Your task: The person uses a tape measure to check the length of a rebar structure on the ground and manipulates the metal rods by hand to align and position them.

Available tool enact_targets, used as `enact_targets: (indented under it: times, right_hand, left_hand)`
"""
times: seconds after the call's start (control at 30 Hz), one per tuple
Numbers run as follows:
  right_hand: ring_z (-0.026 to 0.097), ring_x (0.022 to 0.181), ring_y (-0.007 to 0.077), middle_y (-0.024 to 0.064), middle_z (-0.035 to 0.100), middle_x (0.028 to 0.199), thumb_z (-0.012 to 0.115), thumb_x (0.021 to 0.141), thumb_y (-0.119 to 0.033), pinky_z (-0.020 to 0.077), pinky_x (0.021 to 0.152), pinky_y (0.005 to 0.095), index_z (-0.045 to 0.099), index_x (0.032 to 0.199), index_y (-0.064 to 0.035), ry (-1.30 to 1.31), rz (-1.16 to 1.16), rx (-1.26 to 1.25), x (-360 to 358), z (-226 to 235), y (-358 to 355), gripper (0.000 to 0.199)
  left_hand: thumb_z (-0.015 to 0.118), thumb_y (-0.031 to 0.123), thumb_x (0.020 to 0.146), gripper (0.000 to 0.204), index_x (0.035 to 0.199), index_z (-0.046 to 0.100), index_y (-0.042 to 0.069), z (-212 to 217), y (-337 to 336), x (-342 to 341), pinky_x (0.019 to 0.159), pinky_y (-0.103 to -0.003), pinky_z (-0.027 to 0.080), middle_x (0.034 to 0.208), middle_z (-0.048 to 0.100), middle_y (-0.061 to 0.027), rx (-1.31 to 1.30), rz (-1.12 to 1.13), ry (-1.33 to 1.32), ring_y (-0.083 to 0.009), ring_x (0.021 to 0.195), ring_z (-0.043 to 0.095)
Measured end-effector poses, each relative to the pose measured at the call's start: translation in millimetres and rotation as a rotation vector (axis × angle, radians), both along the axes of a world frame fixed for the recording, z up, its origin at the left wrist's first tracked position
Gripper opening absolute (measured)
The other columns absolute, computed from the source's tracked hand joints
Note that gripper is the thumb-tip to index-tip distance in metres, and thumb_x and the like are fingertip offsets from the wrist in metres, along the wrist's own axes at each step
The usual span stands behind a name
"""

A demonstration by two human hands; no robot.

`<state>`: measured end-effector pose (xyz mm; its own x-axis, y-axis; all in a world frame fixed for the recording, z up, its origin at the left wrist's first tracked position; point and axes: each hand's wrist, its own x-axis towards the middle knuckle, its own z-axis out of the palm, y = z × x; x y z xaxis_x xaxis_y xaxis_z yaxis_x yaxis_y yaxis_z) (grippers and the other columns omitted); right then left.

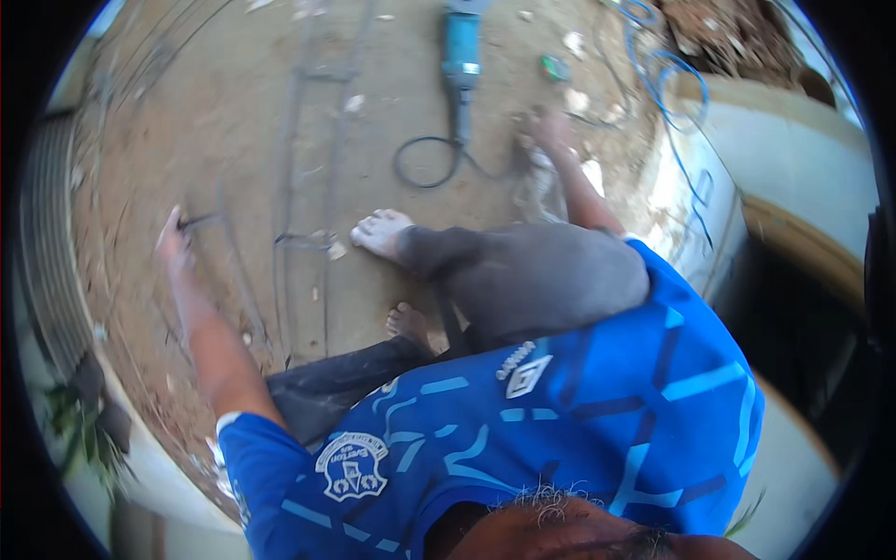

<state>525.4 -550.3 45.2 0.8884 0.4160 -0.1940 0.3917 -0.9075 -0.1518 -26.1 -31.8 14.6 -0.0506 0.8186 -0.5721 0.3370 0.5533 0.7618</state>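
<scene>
My left hand (175, 241) is low over the dirt at the left, closed on the short dark end of a thin metal rod frame (241, 266). The frame's long side runs back toward my knee. Beside it lies a long, ladder-like frame of thin metal rods (287, 177) with short crosspieces. My right hand (553, 133) reaches down past my bent knee, close to a black cable and some pale crumpled material (543, 187). Its fingers are smeared, so any hold is unclear. A teal angle grinder (462, 56) lies ahead, its black cord (425, 182) looped toward me.
A green and black tape measure (554, 67) lies beyond my right hand. Blue cable (667, 89) coils at the far right, near a pale wall (775, 140). More thin rods (159, 51) lie far left. A corrugated sheet (51, 233) edges the left side. My bare foot (381, 233) rests mid-ground.
</scene>
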Motion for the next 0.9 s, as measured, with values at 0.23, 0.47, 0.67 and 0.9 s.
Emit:
enact_targets:
  times: [0.23, 0.47, 0.67, 0.9]
  right_hand:
    - [0.067, 0.098, 0.0312, 0.0178, 0.07, 0.105, 0.063, 0.087, -0.023, 0.0517, 0.088, 0.041, 0.071, 0.108, -0.0054, -0.062, 0.27, 0.262, -7.3, 75.5, 121.2, 0.03]
    - [0.066, 0.097, 0.0314, 0.0151, 0.069, 0.105, 0.061, 0.091, -0.026, 0.0505, 0.086, 0.0404, 0.07, 0.11, -0.0058, 0.005, 0.859, 0.355, -53.5, 117.3, 299.8, 0.029]
    - [0.064, 0.102, 0.0338, 0.016, 0.065, 0.113, 0.057, 0.093, -0.027, 0.0498, 0.091, 0.0417, 0.065, 0.118, -0.0059, 0.198, 1.427, 0.135, -167.6, 115.8, 431.8, 0.034]
    - [0.063, 0.105, 0.0347, 0.0163, 0.064, 0.114, 0.053, 0.093, -0.026, 0.0504, 0.092, 0.0428, 0.062, 0.126, -0.0114, 0.069, 1.753, -0.149, -255.4, -4.0, 484.4, 0.037]
  left_hand:
    - [0.078, 0.036, 0.079, 0.029, 0.074, 0.069, 0.009, 13.5, -11.0, -1.9, 0.039, -0.025, 0.025, 0.054, 0.045, 0.0042, 0.069, -0.05, 0.159, -0.007, 0.041, 0.036]
    - [0.077, 0.037, 0.08, 0.031, 0.077, 0.067, 0.009, 107.0, 13.0, -4.1, 0.039, -0.022, 0.024, 0.06, 0.05, 0.0045, 0.162, 0.036, 0.063, -0.0045, 0.044, 0.036]
    - [0.073, 0.032, 0.087, 0.029, 0.086, 0.072, 0.003, 236.6, 2.5, -62.4, 0.044, -0.024, 0.032, 0.064, 0.057, 0.0028, 0.314, 0.122, 0.064, -0.0072, 0.049, 0.043]
    - [0.065, 0.026, 0.095, 0.031, 0.101, 0.069, -0.005, 293.9, -107.1, -211.3, 0.048, -0.02, 0.025, 0.068, 0.056, 0.0011, 0.467, 0.301, 0.169, -0.0033, 0.052, 0.036]
